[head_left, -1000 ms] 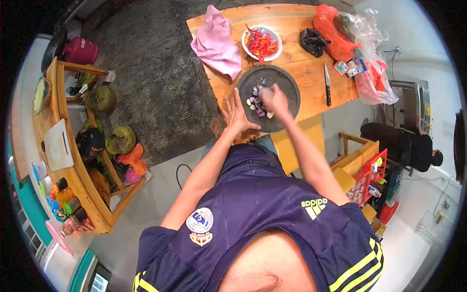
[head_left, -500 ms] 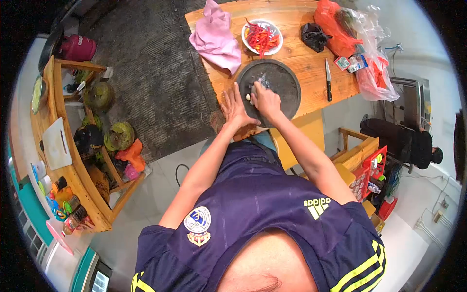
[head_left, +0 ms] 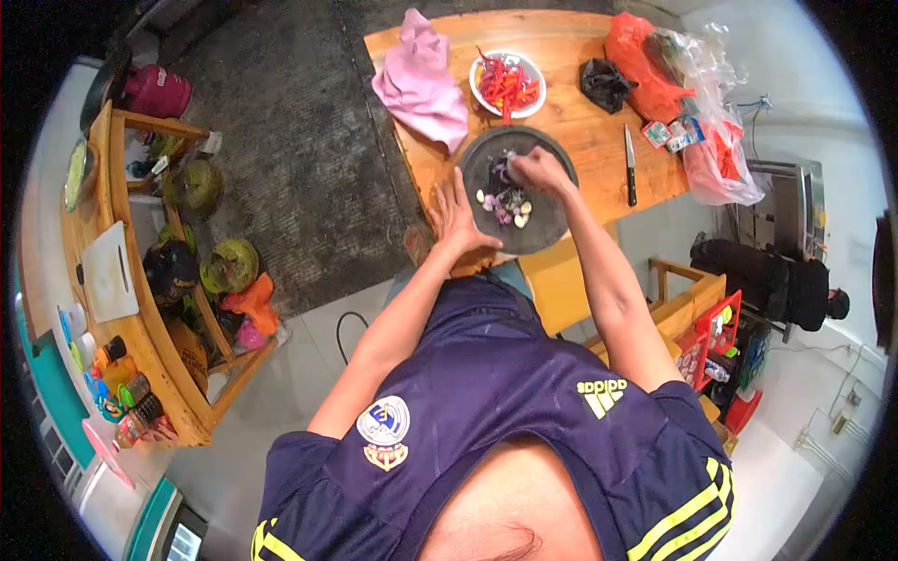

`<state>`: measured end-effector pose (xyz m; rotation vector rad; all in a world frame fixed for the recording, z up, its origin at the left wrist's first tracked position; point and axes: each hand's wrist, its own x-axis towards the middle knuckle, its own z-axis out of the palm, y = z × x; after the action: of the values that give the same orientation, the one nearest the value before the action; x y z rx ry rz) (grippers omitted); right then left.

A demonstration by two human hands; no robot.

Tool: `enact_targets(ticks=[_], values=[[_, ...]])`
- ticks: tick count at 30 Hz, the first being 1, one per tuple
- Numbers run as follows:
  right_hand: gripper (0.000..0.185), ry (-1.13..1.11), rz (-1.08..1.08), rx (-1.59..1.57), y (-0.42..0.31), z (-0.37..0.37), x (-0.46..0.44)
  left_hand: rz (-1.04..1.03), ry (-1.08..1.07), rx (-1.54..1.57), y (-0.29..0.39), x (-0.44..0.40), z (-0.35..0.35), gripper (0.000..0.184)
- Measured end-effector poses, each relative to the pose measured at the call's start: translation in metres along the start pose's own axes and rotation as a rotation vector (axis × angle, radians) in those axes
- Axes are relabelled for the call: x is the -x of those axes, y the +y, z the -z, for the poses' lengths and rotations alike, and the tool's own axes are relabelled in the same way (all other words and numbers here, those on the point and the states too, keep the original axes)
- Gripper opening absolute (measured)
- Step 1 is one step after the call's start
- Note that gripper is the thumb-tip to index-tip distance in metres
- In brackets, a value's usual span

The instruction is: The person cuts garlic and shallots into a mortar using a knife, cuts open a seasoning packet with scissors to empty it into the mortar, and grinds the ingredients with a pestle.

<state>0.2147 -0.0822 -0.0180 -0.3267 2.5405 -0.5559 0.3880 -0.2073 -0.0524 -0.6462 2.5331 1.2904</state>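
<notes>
A round dark stone mortar (head_left: 552,220) lies on the wooden table near its front edge. My left hand (head_left: 456,217) rests against the mortar's left rim, fingers stretched out and thumb spread. My right hand (head_left: 544,174) is closed over the mortar's upper part, wrapped round a greyish stone pestle (head_left: 514,168) that is mostly hidden by the fingers. On the mortar, below the pestle, are whole garlic cloves (head_left: 522,215) and crushed purplish pieces (head_left: 502,217) that look like shallot.
Behind the mortar stand a white bowl (head_left: 477,93) of red chillies (head_left: 508,82) and a pink cloth (head_left: 421,79). To the right lie a knife (head_left: 630,168), a black bag (head_left: 606,84) and red plastic bags (head_left: 636,56). A person (head_left: 776,285) is at the far right.
My right hand has moved up and right across the mortar with the pestle, uncovering the garlic and purplish pieces. My left hand stays at the rim.
</notes>
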Motion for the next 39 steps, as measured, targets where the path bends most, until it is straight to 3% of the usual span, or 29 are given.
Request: enact_targets(ticks=[1, 2, 3, 8, 13, 16, 20, 23, 25, 27, 31, 35, 39], values=[[0.045, -0.121, -0.022, -0.026, -0.009, 0.002, 0.001, 0.034, -0.021, 0.002, 0.000, -0.001, 0.002, 0.163], [0.044, 0.018, 0.035, 0.043, -0.016, -0.015, 0.018, 0.036, -0.022, -0.004, -0.001, -0.001, 0.001, 0.162], [0.041, 0.003, 0.157, 0.201, -0.042, -0.015, 0.048, 0.035, -0.020, 0.005, -0.001, 0.003, 0.001, 0.162], [0.039, 0.185, 0.453, 0.347, -0.038, -0.057, 0.086, 0.029, -0.024, 0.024, -0.001, -0.004, 0.002, 0.161], [0.047, 0.032, 0.117, 0.115, -0.029, -0.029, 0.063, 0.013, -0.017, -0.030, 0.000, -0.001, 0.004, 0.164], [0.041, -0.038, 0.054, 0.049, -0.011, -0.011, 0.047, -0.007, 0.019, 0.022, -0.001, 0.001, 0.002, 0.162], [0.040, 0.182, 0.170, 0.042, -0.009, -0.017, 0.051, 0.011, 0.007, 0.012, 0.000, 0.000, 0.002, 0.162], [0.040, 0.133, 0.169, 0.130, -0.043, -0.021, 0.073, 0.007, -0.010, -0.001, -0.002, -0.002, 0.001, 0.163], [0.039, 0.203, 0.341, 0.233, -0.040, -0.042, 0.079, 0.027, -0.040, -0.032, 0.001, -0.001, 0.004, 0.165], [0.044, 0.163, 0.268, 0.236, -0.037, -0.046, 0.076, 0.029, -0.035, -0.040, 0.003, -0.003, 0.007, 0.165], [0.036, 0.130, 0.286, 0.270, -0.023, -0.022, 0.055, -0.009, -0.007, -0.004, -0.002, -0.001, 0.002, 0.162], [0.041, 0.197, 0.230, 0.170, -0.036, 0.000, 0.067, 0.020, -0.018, -0.006, -0.001, -0.002, 0.002, 0.162], [0.042, 0.221, 0.194, 0.122, -0.026, -0.039, 0.071, 0.021, -0.009, -0.002, -0.001, -0.001, 0.000, 0.162]])
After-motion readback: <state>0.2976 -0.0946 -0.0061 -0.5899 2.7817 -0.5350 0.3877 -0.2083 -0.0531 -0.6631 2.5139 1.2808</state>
